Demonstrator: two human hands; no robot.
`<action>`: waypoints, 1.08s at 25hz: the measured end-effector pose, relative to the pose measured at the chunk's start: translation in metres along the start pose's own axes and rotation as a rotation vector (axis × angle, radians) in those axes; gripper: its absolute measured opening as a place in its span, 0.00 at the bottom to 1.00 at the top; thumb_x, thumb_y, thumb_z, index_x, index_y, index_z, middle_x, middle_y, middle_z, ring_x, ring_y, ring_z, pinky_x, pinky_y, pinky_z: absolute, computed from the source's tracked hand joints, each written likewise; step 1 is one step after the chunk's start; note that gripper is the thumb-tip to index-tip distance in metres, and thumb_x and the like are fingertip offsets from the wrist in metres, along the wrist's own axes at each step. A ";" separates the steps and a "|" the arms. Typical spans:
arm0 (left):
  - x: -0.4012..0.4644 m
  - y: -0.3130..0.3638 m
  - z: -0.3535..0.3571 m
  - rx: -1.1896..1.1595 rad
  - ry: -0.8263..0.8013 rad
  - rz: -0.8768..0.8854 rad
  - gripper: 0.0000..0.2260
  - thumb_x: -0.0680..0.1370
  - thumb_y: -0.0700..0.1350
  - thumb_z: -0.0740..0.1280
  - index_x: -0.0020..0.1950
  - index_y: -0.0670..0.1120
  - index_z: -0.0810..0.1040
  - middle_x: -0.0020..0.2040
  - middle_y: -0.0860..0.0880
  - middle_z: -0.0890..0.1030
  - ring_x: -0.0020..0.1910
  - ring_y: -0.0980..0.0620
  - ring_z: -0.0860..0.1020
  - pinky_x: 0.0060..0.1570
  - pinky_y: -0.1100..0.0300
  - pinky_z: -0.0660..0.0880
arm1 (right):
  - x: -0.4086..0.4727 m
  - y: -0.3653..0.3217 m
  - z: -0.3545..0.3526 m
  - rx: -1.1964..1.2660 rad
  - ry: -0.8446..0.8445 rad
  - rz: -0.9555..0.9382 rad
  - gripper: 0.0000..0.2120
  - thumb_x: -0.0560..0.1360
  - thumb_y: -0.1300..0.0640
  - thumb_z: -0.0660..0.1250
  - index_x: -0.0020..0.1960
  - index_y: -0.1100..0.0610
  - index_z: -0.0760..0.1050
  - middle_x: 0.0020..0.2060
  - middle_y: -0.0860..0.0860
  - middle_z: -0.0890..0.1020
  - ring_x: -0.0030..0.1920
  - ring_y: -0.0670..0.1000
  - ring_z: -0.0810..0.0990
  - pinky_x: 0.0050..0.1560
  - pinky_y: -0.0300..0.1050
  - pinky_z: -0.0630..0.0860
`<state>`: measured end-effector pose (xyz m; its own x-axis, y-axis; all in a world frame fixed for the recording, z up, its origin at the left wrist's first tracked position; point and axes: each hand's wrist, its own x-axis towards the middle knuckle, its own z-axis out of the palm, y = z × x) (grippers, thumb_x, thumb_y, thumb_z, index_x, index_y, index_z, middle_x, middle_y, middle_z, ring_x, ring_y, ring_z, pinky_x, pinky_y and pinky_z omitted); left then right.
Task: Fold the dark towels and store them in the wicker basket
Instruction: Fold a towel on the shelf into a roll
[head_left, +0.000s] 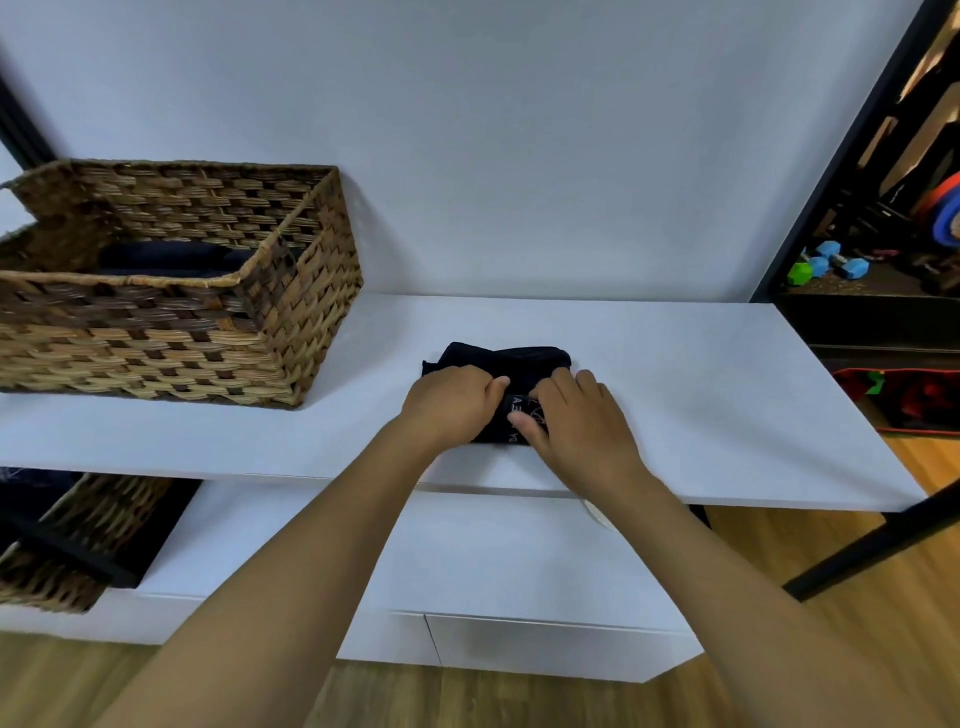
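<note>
A smooth, matte white shelf board (675, 395) runs across the view against a plain pale wall. On this shelf, at its left end, sits a rectangular brown wicker basket (171, 332) of coarse flat woven strands, its front wall dipping lower than its sides. Inside the basket lies a dark folded towel (166, 257), soft and rounded, only its top showing over the rim.

Near the shelf's front edge, right of the basket and well apart from it, lies a small black cloth towel (501, 364), folded into a compact, slightly lumpy bundle with pale printed lettering on its near face. The left hand (452, 402) rests on the bundle's left part, fingers curled down over the fabric with the thumb pointing toward the other hand. The right hand (582, 415) covers the bundle's right part, fingers bent over the cloth and the thumb pressed onto the printed area. Both hands grip the towel, neither spread flat; the far edge of the bundle shows beyond the knuckles.

Below the shelf is a white cabinet top (467, 561) with a drawer seam, and at its left a second woven wicker basket (78, 545) sits partly hidden. Beyond the shelf's right end, blue and green hexagonal dumbbells (826, 265) lie on a dark floor.
</note>
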<state>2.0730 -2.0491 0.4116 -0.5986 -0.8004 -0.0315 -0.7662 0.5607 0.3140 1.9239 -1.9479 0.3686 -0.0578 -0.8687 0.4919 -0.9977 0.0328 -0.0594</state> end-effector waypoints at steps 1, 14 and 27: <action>0.001 -0.001 0.001 0.026 0.017 0.034 0.21 0.86 0.53 0.50 0.38 0.47 0.71 0.38 0.49 0.75 0.42 0.47 0.75 0.41 0.52 0.70 | 0.006 0.002 -0.001 0.039 -0.006 0.012 0.24 0.80 0.40 0.52 0.44 0.58 0.75 0.39 0.52 0.76 0.39 0.56 0.73 0.35 0.46 0.65; -0.002 -0.002 -0.009 0.092 -0.190 0.007 0.26 0.81 0.52 0.52 0.81 0.57 0.57 0.83 0.52 0.52 0.82 0.49 0.50 0.76 0.42 0.55 | 0.029 0.026 -0.015 0.474 -0.424 0.330 0.32 0.68 0.29 0.68 0.66 0.46 0.70 0.66 0.44 0.71 0.69 0.48 0.64 0.63 0.44 0.58; -0.002 -0.012 -0.008 -0.032 -0.174 -0.094 0.26 0.81 0.58 0.53 0.81 0.57 0.59 0.83 0.55 0.54 0.82 0.48 0.50 0.77 0.46 0.53 | 0.030 0.018 -0.024 0.165 -0.241 0.306 0.39 0.68 0.23 0.60 0.66 0.51 0.72 0.67 0.52 0.69 0.68 0.58 0.66 0.66 0.54 0.60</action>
<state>2.0855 -2.0558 0.4157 -0.5585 -0.7985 -0.2247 -0.8143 0.4760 0.3321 1.9037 -1.9619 0.4032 -0.3207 -0.9226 0.2145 -0.9157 0.2441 -0.3193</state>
